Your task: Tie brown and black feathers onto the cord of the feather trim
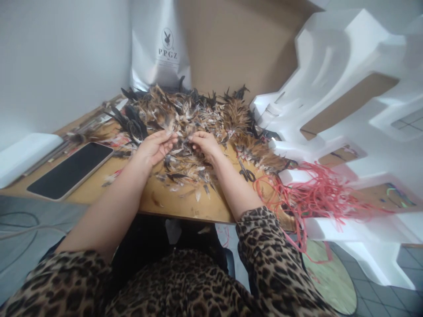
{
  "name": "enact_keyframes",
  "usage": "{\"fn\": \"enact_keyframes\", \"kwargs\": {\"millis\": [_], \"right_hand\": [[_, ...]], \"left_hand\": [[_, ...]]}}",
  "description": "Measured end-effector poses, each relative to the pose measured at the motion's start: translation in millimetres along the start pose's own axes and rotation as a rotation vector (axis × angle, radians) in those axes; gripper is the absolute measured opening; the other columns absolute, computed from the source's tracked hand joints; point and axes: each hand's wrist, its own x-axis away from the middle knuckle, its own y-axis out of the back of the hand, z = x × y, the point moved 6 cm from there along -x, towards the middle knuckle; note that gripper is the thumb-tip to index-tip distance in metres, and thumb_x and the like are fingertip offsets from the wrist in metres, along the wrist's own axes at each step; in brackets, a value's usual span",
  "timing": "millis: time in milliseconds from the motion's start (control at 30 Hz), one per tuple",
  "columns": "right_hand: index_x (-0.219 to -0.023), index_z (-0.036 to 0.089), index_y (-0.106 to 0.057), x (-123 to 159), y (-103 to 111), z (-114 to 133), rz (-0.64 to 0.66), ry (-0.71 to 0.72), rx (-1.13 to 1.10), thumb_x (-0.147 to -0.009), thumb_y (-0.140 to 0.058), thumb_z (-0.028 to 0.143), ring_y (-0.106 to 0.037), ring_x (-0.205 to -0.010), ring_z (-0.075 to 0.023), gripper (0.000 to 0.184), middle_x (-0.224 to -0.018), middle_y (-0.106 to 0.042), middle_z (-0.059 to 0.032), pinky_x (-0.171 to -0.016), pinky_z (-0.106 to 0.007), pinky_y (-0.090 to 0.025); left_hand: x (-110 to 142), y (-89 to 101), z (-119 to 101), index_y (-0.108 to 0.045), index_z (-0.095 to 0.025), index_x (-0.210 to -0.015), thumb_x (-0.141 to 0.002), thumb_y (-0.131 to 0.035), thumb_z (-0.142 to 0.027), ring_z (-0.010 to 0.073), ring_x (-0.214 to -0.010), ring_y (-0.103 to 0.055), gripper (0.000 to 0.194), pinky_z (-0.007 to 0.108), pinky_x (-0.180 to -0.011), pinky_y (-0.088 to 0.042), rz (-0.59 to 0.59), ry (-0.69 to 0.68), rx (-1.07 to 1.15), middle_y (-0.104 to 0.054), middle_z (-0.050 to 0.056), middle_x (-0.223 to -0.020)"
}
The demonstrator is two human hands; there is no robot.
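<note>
Big messy brown-and-black feather pile (198,114) mid yellowish wooden table (185,202), wood showing toward front edge. Left hand (157,147), right hand (206,145) at pile, fingers curled, small gap between; can't tell if gripping tbh.

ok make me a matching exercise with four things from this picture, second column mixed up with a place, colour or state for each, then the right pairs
Column one
1. phone
2. scissors
3. feathers
4. thin strips

Column two
A. heaped around the left hand and right hand
B. red and tangled
C. lying flat, its screen dark
D. black-handled

Right pairs: 1-C, 2-D, 3-A, 4-B
</note>
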Motion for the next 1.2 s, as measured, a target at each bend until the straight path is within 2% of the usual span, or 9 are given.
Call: {"fn": "enact_keyframes", "kwargs": {"millis": [233,367,500,633,700,800,900,1200], "right_hand": [[-0.07,0.016,-0.057,-2,-3,-2,0.048,-0.031,-0.114,-0.062,-0.073,0.03,-0.05,-0.044,-0.0037,0.023,-0.063,-0.064,0.003,-0.038,-0.014,-0.031],[-0.068,0.016,-0.056,2,-10,2,0.075,-0.014,-0.128,-0.059,-0.076,0.032,-0.048,-0.043,-0.0028,0.027,-0.058,-0.06,0.0052,-0.039,-0.014,-0.03],[-0.068,0.016,-0.056,5,-12,5,0.051,0.005,-0.122,-0.059,-0.076,0.031,-0.044,-0.043,-0.003,0.027,-0.052,-0.054,0.0076,-0.04,-0.015,-0.029],[-0.069,0.016,-0.057,1,-5,6,-0.009,0.036,-0.122,-0.06,-0.075,0.031,-0.045,-0.045,-0.0038,0.025,-0.053,-0.055,0.0068,-0.041,-0.016,-0.03],[-0.069,0.017,-0.056,-2,-1,5,-0.02,0.047,-0.135,-0.059,-0.075,0.032,-0.046,-0.046,-0.004,0.027,-0.055,-0.055,0.0067,-0.042,-0.016,-0.03],[-0.069,0.017,-0.056,-3,-1,5,0.0,0.064,-0.133,-0.057,-0.076,0.035,-0.047,-0.047,-0.004,0.03,-0.054,-0.053,0.007,-0.043,-0.016,-0.031],[-0.069,0.016,-0.056,2,-6,10,0.013,0.08,-0.099,-0.057,-0.076,0.037,-0.046,-0.048,-0.0041,0.031,-0.052,-0.052,0.007,-0.044,-0.016,-0.031],[-0.068,0.015,-0.057,14,-25,17,0.044,0.166,-0.04,-0.061,-0.071,0.035,-0.04,-0.048,-0.0038,0.026,-0.053,-0.052,0.0071,-0.049,-0.018,-0.032]], "left_hand": [[2,-6.1,4,-0.065,-0.01,-0.075,-0.074,-0.063,-0.003,0.0078,-0.061,-0.066,0.006,0.011,-0.051,-0.051,0.045,-0.001,-0.011,-0.072,0.01,-0.086],[4,-10.7,4,-0.066,-0.009,-0.075,-0.075,-0.063,-0.002,0.0064,-0.06,-0.065,0.007,0.01,-0.052,-0.051,0.071,-0.019,-0.023,-0.072,0.01,-0.087],[5,-12.9,9,-0.068,-0.007,-0.077,-0.073,-0.064,-0.002,0.0113,-0.072,-0.069,0.007,0.015,-0.068,-0.055,0.091,0.011,-0.062,-0.072,0.01,-0.079],[6,-11.8,13,-0.067,-0.006,-0.077,-0.071,-0.068,-0.004,0.0158,-0.08,-0.071,0.007,0.021,-0.077,-0.056,0.077,0.04,-0.07,-0.071,0.012,-0.082],[6,-9.5,12,-0.066,-0.007,-0.078,-0.071,-0.068,-0.004,0.0161,-0.079,-0.071,0.008,0.021,-0.074,-0.056,0.044,0.045,-0.073,-0.071,0.011,-0.083],[4,-6.0,8,-0.065,-0.008,-0.08,-0.072,-0.068,-0.005,0.0127,-0.068,-0.07,0.009,0.016,-0.059,-0.055,0.003,0.019,-0.089,-0.071,0.009,-0.082],[3,-5.8,6,-0.065,-0.009,-0.082,-0.073,-0.067,-0.007,0.0093,-0.057,-0.066,0.008,0.012,-0.047,-0.049,0.02,-0.003,-0.092,-0.071,0.007,-0.077],[6,-11.4,8,-0.066,-0.007,-0.078,-0.074,-0.067,-0.008,0.0087,-0.053,-0.065,0.005,0.011,-0.044,-0.047,0.048,0.041,-0.12,-0.069,0.006,-0.067]]}}
